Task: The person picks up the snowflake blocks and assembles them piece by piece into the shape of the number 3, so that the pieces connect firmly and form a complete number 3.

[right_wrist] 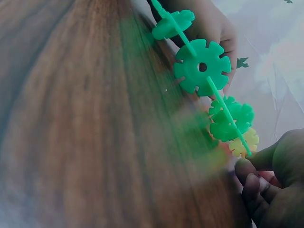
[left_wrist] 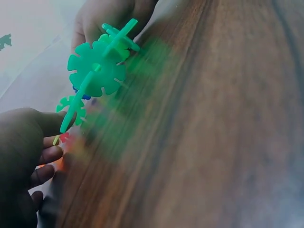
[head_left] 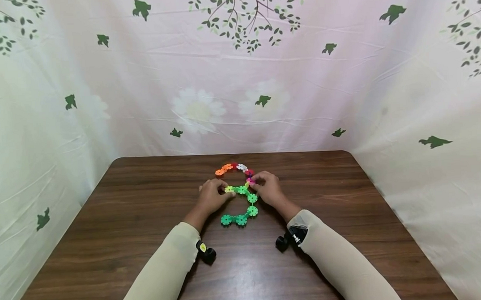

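A chain of slotted, interlocking flower discs lies on the table in a shape like a 3. Its upper curve runs from orange discs (head_left: 224,169) through a white disc (head_left: 242,168) to pink ones (head_left: 249,172). Green discs (head_left: 252,210) form the lower curve. At the middle, my left hand (head_left: 211,197) pinches the chain's inner end by a yellow disc (head_left: 229,189). My right hand (head_left: 269,190) holds the chain's right side, fingertips by the pink and yellow discs. Close up in the left wrist view is a green disc (left_wrist: 96,69); the right wrist view shows another green disc (right_wrist: 202,67).
The brown wooden table (head_left: 145,181) has rounded far corners. Behind it and at both sides hangs a pale curtain (head_left: 229,83) printed with leaves and birds. Black wrist cameras sit at both sleeve cuffs.
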`<action>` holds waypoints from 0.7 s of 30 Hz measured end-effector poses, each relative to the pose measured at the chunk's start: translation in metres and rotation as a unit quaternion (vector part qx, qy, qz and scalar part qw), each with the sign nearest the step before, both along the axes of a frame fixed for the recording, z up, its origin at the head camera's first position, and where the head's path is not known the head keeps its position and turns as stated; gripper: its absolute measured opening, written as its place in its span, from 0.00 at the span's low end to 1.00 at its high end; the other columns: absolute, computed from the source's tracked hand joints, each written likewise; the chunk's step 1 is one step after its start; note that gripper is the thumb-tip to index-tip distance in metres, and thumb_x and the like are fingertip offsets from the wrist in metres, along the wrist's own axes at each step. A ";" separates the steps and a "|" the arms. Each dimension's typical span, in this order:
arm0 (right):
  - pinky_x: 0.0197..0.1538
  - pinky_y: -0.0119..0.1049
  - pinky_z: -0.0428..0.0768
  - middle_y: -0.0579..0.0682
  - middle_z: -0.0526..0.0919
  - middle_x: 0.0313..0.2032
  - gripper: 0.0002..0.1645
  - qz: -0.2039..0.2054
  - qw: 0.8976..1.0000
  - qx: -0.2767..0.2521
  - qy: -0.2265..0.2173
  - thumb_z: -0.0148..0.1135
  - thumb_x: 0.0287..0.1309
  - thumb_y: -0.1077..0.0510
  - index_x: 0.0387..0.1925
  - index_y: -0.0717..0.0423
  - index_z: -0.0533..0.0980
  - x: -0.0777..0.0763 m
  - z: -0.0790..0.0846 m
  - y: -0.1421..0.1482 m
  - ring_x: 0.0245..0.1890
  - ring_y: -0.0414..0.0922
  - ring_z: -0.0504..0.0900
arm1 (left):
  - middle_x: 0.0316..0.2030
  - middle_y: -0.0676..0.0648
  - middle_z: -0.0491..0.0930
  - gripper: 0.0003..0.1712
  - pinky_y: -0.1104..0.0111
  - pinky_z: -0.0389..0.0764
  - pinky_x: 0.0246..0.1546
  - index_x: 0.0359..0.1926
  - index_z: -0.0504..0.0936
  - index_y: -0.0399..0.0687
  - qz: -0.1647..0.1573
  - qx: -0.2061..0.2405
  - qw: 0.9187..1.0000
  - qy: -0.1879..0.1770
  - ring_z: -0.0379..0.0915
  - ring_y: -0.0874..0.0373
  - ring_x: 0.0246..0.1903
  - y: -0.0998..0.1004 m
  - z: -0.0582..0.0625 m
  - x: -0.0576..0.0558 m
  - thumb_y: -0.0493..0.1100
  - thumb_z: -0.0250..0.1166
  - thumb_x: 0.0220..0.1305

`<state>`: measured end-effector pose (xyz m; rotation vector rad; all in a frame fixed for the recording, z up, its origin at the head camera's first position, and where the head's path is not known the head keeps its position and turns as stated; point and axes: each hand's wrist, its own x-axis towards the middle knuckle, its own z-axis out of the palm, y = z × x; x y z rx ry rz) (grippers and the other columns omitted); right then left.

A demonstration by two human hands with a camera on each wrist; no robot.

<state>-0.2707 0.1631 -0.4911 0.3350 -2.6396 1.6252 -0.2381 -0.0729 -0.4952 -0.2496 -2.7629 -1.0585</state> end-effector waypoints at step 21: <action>0.27 0.31 0.74 0.64 0.85 0.58 0.30 0.032 0.999 0.017 0.012 0.76 0.70 0.54 0.67 0.64 0.81 0.020 -0.001 0.009 0.22 0.38 0.73 | 0.51 0.45 0.86 0.24 0.46 0.67 0.60 0.66 0.85 0.44 -0.037 0.022 0.999 -0.013 0.81 0.48 0.55 -0.013 -0.002 0.012 0.47 0.74 0.74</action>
